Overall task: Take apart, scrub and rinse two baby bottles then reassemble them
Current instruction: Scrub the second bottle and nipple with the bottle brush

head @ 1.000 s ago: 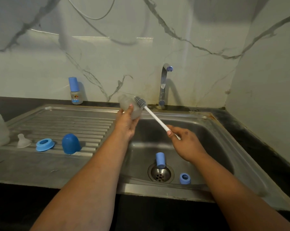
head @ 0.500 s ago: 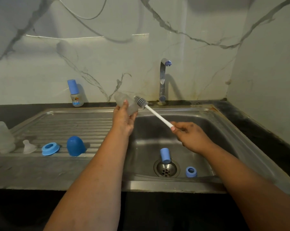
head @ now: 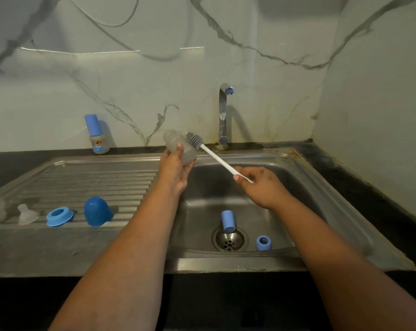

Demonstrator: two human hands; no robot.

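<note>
Since a second ago the brush head has stayed pressed against the bottle's side while both hands drifted a little and the view tipped; the stroke reads as short scrubbing over the outside, not a push into the mouth. Left hand (head: 176, 167): fingers and thumb curled round the clear bottle body (head: 179, 149), holding it tilted above the back left corner of the sink basin (head: 305, 201). Right hand (head: 259, 185): fingertips pinching the far end of the white handle of the bottle brush (head: 210, 152), bristles touching the bottle's upper right flank. Tap (head: 223, 115) shows no water running. In the basin, a light blue cap (head: 228, 221) lies at the drain and a blue ring (head: 263, 242) sits just beside it. On the drainboard (head: 82, 177), left to right: a clear nipple (head: 26, 214), a blue collar (head: 59, 216), a dark blue dome cap (head: 97, 211); a pale container at the left edge, mostly cut off. A second small bottle (head: 96, 134), still capped, stands against the wall. Judgement: one bottle apart and mid-scrub, the other not yet dismantled, so the task looks under halfway; rinsing needs the tap opened. Wet plastic held one-handed could slip.
</note>
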